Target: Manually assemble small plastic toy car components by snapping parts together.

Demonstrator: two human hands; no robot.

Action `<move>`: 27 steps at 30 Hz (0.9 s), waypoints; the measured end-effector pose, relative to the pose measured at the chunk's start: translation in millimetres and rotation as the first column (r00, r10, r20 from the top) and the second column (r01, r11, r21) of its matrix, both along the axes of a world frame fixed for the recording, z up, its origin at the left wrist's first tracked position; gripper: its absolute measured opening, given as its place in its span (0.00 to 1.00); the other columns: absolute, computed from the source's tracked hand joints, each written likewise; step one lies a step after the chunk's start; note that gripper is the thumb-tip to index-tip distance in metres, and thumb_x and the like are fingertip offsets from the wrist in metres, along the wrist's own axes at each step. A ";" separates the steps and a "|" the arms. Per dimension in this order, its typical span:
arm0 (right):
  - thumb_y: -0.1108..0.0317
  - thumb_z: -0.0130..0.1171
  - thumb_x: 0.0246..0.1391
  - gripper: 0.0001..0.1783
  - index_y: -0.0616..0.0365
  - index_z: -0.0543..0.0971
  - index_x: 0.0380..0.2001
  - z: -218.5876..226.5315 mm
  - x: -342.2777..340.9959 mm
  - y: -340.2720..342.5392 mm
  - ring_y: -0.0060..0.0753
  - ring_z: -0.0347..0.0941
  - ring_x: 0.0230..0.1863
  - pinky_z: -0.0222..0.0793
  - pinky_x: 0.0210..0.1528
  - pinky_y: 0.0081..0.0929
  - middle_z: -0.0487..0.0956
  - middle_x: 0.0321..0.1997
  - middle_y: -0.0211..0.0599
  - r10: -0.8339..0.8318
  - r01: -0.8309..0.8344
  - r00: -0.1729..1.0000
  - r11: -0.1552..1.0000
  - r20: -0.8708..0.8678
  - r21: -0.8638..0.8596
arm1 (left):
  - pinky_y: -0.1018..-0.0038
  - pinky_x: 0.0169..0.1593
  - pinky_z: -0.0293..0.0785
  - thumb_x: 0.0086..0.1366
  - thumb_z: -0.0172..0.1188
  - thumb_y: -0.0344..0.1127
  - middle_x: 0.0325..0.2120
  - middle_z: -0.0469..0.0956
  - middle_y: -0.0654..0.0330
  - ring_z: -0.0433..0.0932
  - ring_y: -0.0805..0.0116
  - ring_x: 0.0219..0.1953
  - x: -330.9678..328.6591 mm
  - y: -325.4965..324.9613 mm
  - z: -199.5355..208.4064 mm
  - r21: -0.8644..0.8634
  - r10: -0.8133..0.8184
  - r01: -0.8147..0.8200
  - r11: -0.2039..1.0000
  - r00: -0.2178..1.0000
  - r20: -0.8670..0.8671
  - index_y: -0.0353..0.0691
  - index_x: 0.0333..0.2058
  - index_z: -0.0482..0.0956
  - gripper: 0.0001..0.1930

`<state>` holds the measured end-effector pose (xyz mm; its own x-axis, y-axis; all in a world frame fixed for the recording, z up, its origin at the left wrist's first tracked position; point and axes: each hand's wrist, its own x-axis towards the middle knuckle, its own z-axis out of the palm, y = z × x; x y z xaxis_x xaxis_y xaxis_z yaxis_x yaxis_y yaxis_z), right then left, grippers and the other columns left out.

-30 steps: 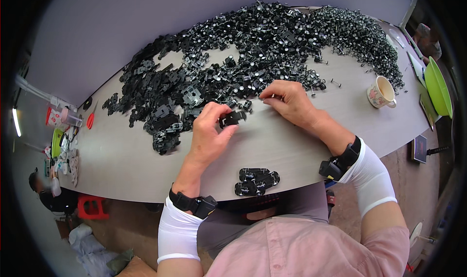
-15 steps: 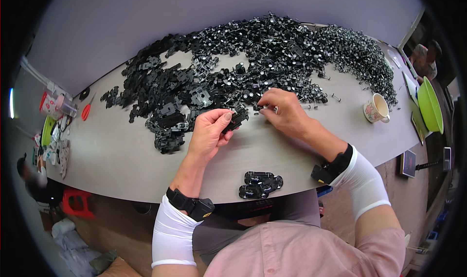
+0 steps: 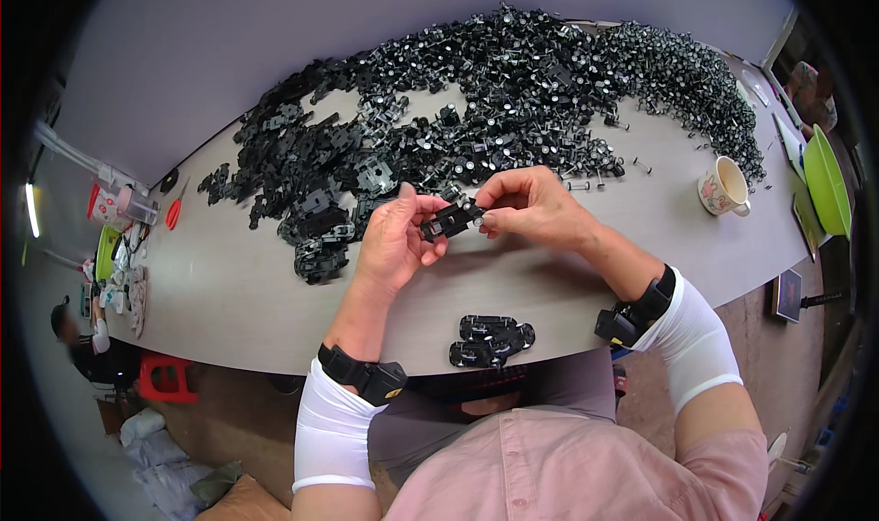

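Observation:
My left hand (image 3: 388, 239) grips a black toy car chassis (image 3: 447, 222) between thumb and fingers, tilted just above the table. At the chassis's right end, my right hand (image 3: 538, 211) pinches a small wheel axle (image 3: 473, 211) with pale-hubbed wheels against it. Whether the axle is seated in the chassis cannot be made out, as fingertips cover part of it. Several black chassis with wheels (image 3: 491, 341) lie together at the table's near edge. Beyond my hands spread a heap of loose black chassis (image 3: 316, 155) and a large pile of wheel axles (image 3: 513, 91).
A patterned cup (image 3: 723, 188) stands to the right, near a green basin (image 3: 827, 182). Small metallic parts (image 3: 696, 81) fill the far right. Red-handled scissors (image 3: 174, 213) lie at the left; a red stool (image 3: 168, 378) stands below. Another person (image 3: 82, 342) sits at far left.
My right hand has come from the edge of the axle pile to the chassis, bringing a wheel axle. The chassis in my left hand has turned to meet it.

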<state>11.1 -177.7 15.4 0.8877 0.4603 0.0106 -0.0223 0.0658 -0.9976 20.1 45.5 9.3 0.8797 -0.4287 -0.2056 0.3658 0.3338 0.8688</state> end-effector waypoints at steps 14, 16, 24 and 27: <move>0.81 0.58 0.46 0.07 0.65 0.76 0.32 10.4 -5.5 -6.8 0.21 0.72 0.40 0.72 0.42 0.22 0.75 0.38 0.34 0.253 -0.238 0.953 0.966 0.168 -0.104 | 0.90 0.16 0.61 0.57 0.65 0.35 0.30 0.82 0.53 0.73 0.82 0.19 -2.9 9.6 6.6 0.022 -0.522 0.526 0.850 0.848 -0.088 0.33 0.42 0.77 0.16; 0.80 0.58 0.47 0.07 0.65 0.77 0.32 11.7 -4.9 -4.1 0.21 0.72 0.40 0.72 0.43 0.22 0.75 0.39 0.34 0.268 -0.251 0.944 0.962 0.192 -0.108 | 0.91 0.16 0.58 0.55 0.66 0.33 0.32 0.81 0.54 0.70 0.83 0.17 -4.1 11.0 9.0 -0.025 -0.545 0.545 0.838 0.836 -0.057 0.33 0.44 0.76 0.19; 0.80 0.60 0.49 0.08 0.67 0.75 0.34 8.9 -18.6 12.0 0.20 0.77 0.29 0.75 0.28 0.18 0.78 0.27 0.33 -0.302 0.318 0.910 0.948 0.283 -0.009 | 0.88 0.18 0.61 0.57 0.60 0.21 0.38 0.77 0.54 0.70 0.81 0.21 -8.8 -5.4 4.7 -0.129 -0.206 0.210 0.969 0.978 0.038 0.40 0.56 0.68 0.27; 0.79 0.64 0.40 0.09 0.61 0.75 0.27 -2.1 -16.7 21.2 0.31 0.74 0.23 0.69 0.23 0.27 0.75 0.23 0.38 -0.328 0.471 0.611 0.882 0.720 0.002 | 0.87 0.18 0.64 0.56 0.58 0.18 0.35 0.77 0.57 0.72 0.79 0.22 -14.7 -12.1 4.4 -0.067 -0.089 0.096 0.993 0.992 0.090 0.43 0.58 0.66 0.30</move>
